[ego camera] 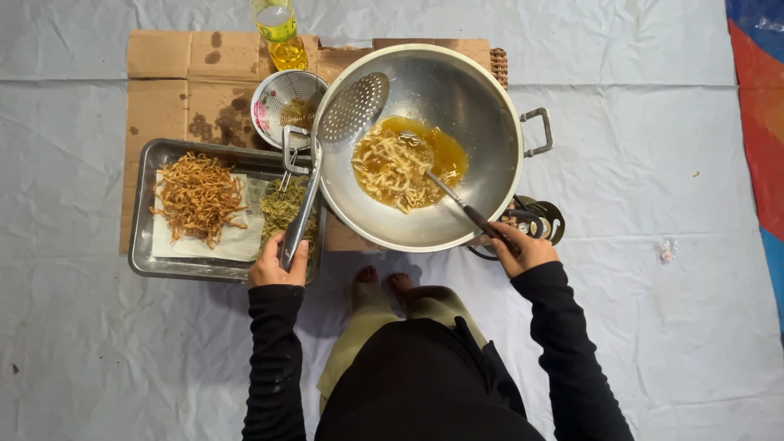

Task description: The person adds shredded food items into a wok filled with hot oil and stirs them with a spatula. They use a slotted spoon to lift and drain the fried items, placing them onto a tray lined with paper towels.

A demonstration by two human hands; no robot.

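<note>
L hand (pixel 278 263) grip clamped on skimmer (pixel 353 109) handle, held over wok (pixel 490 122); R hand (pixel 523 249) grip clamped on spatula (pixel 445 192) in frying strips (pixel 392 167).

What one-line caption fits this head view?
Left hand holds a skimmer, right hand stirs frying strips in a wok.

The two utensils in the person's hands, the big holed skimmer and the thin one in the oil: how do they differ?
The skimmer, held by the left hand, has a wide round perforated bowl; the thin utensil, held by the right hand, is narrow with a dark handle. The skimmer is raised above the oil, against the wok wall, while the thin utensil's tip sits among the frying strips. Both are long-handled metal tools angled into the same wok.
</note>
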